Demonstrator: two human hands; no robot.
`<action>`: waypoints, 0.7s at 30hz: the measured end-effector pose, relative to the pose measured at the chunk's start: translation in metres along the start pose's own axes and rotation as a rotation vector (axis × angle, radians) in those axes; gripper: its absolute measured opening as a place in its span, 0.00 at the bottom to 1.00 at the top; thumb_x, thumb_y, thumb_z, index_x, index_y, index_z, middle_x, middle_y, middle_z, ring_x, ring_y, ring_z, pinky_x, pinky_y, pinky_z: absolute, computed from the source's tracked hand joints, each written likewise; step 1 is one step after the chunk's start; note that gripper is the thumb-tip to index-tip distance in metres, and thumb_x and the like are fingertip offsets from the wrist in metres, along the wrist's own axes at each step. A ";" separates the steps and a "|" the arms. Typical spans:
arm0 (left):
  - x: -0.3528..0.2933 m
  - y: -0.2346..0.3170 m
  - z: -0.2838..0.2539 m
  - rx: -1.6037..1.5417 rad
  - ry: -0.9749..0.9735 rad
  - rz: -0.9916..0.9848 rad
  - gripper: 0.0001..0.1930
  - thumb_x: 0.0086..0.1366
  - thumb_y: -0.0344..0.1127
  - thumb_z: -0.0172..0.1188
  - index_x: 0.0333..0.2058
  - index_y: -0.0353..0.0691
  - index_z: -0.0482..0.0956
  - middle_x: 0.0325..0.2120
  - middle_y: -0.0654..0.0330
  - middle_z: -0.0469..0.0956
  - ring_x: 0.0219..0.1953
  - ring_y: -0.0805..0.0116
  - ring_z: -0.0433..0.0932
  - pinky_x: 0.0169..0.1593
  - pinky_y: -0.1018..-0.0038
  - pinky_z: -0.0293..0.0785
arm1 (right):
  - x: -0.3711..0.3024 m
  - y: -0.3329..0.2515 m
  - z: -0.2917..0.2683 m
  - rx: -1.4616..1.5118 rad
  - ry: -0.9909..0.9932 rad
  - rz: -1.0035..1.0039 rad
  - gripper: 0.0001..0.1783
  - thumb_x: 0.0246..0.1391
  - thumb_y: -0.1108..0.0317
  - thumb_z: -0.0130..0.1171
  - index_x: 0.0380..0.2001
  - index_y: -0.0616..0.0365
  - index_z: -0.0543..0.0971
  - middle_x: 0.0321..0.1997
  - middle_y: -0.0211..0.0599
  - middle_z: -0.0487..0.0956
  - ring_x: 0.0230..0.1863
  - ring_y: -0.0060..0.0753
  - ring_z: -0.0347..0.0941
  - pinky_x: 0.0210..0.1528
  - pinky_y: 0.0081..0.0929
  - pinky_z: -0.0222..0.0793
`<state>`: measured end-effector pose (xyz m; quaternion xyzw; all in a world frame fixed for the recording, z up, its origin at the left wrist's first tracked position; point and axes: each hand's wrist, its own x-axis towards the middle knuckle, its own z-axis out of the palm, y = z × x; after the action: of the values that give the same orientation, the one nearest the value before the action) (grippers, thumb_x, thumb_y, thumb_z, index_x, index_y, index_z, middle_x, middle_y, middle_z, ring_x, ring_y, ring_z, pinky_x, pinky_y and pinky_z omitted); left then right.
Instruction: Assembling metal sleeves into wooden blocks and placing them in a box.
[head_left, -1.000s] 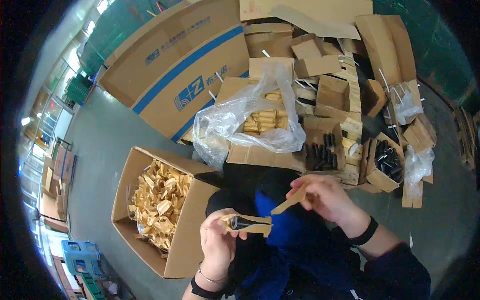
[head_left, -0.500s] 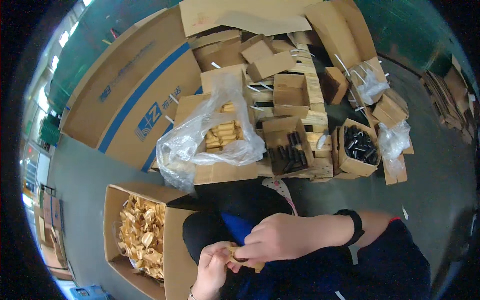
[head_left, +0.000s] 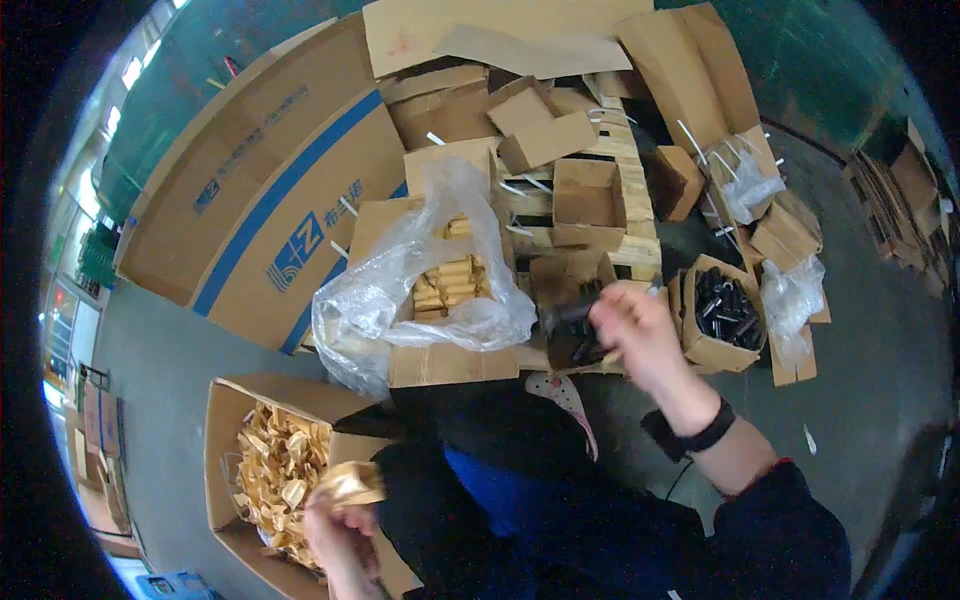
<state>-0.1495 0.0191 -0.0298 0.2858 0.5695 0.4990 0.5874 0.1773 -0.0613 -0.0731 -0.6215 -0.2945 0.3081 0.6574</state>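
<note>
My left hand [head_left: 340, 535] is closed on a crumpled piece of tan wrapping paper [head_left: 352, 484] beside the large carton [head_left: 222, 480] at lower left. Inside that carton lie many crumpled tan papers [head_left: 290, 450]. Over a small open cardboard box [head_left: 560, 268] my right hand [head_left: 640, 325] is closed on a black cylinder [head_left: 568, 316], blurred by motion. Other black cylinders [head_left: 588, 350] lie in this box, partly hidden by the hand. Left of it, a carton lined with clear plastic [head_left: 500, 300] holds rows of tan paper-wrapped rolls [head_left: 450, 285].
A box full of black cylinders [head_left: 725, 305] stands at right, near crumpled clear plastic [head_left: 790, 300]. An open small box [head_left: 588, 200] sits on the wooden pallet [head_left: 640, 225]. A large printed cardboard sheet [head_left: 270, 180] leans at left. Flattened cardboard [head_left: 890, 210] is stacked far right.
My hands were together at my lap around a tan-wrapped piece. They have parted: the left moved left with the paper, the right moved forward over the small box with the black cylinder.
</note>
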 end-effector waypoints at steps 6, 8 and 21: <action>0.022 0.008 -0.021 -0.015 -0.035 0.135 0.09 0.57 0.37 0.44 0.21 0.42 0.58 0.13 0.66 0.55 0.14 0.75 0.58 0.15 0.79 0.55 | 0.097 0.130 -0.035 -0.413 0.215 0.057 0.14 0.40 0.63 0.61 0.21 0.64 0.74 0.19 0.33 0.73 0.20 0.24 0.65 0.24 0.23 0.60; 0.025 0.007 -0.024 0.005 -0.057 0.162 0.09 0.57 0.35 0.43 0.21 0.41 0.59 0.13 0.65 0.57 0.14 0.75 0.58 0.15 0.79 0.55 | 0.118 0.166 -0.034 -0.491 0.204 0.173 0.11 0.42 0.65 0.60 0.22 0.64 0.74 0.19 0.32 0.73 0.20 0.22 0.65 0.25 0.21 0.60; 0.084 0.019 -0.164 0.401 0.252 0.349 0.13 0.58 0.37 0.44 0.17 0.41 0.65 0.11 0.66 0.62 0.13 0.78 0.60 0.17 0.81 0.57 | 0.075 -0.017 0.040 0.509 -0.317 0.462 0.12 0.53 0.59 0.47 0.29 0.57 0.70 0.15 0.20 0.59 0.14 0.12 0.51 0.15 0.11 0.48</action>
<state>-0.3237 0.0643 -0.0757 0.4254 0.6674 0.5017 0.3491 0.1950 0.0207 -0.0540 -0.4328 -0.1588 0.6040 0.6501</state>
